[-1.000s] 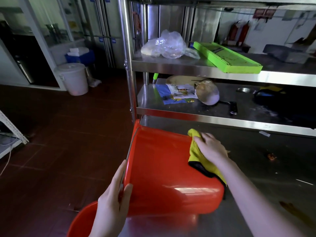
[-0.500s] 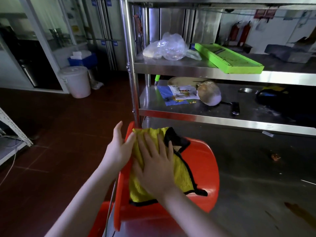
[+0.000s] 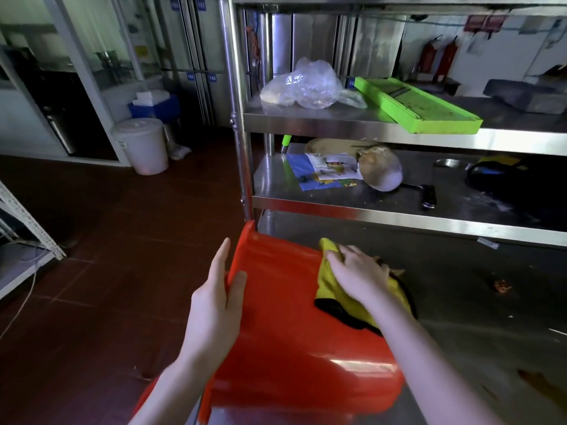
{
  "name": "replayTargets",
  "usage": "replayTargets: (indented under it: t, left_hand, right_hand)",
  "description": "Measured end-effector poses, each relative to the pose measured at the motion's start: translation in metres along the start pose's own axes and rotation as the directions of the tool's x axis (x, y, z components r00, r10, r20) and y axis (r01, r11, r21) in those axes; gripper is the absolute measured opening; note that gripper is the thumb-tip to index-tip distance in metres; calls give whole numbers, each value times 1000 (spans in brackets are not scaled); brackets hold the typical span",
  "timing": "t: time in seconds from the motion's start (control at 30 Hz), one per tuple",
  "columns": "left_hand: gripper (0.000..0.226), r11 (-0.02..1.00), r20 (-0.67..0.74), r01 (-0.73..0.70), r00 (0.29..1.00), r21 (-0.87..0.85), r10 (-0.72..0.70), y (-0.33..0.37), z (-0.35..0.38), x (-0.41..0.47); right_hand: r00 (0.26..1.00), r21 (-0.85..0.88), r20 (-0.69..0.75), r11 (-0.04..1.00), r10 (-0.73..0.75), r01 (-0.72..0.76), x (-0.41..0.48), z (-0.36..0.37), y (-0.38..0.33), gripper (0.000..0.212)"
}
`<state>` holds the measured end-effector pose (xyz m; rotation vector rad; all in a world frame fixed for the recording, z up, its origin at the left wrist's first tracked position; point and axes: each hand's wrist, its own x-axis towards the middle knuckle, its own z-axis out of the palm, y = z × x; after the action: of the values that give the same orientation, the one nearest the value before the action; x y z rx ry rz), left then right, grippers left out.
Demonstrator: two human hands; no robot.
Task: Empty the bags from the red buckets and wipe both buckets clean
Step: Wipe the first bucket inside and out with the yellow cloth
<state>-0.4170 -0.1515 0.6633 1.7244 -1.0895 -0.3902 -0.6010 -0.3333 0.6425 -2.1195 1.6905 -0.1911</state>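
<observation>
A red bucket (image 3: 285,338) lies on its side on the steel table (image 3: 478,338), its rim pointing left over the table's edge. My left hand (image 3: 214,305) grips the rim, thumb on the outer wall. My right hand (image 3: 356,277) presses a yellow cloth with black trim (image 3: 328,286) flat against the bucket's outer wall near its base. A second red bucket (image 3: 144,400) shows only as a sliver under my left forearm. A clear plastic bag (image 3: 306,85) lies on the upper shelf.
A steel rack (image 3: 399,133) stands behind the table with a green tray (image 3: 417,105), a printed packet (image 3: 325,170), an overturned bowl (image 3: 382,170) and a knife (image 3: 428,194). A white lidded bin (image 3: 142,145) stands on the brown floor far left. An orange scrap (image 3: 501,285) lies on the table.
The bucket has turned so its opening faces left instead of toward me. My right hand and the cloth moved from inside the bucket to its outer wall; my left hand shifted along the rim.
</observation>
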Motion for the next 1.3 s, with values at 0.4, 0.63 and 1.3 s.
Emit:
replayTargets:
  t: [0.4,0.63,1.3]
  left_hand:
    - [59,991,-44,-127,991,49,129,-22,17,-17]
    - [54,972,-30,-210,976,103,214,-32,11,-16]
    - [43,994,-85,102,992,47,-98,-3,41,56]
  right_hand:
    - [829,-137,-350,899,-437,416,-35,34,-28,63]
    - [996,41,-64,998,60,-57,24,-9,31,60]
    - [789,-175,-469,917,-397,357,-34,45,8,62]
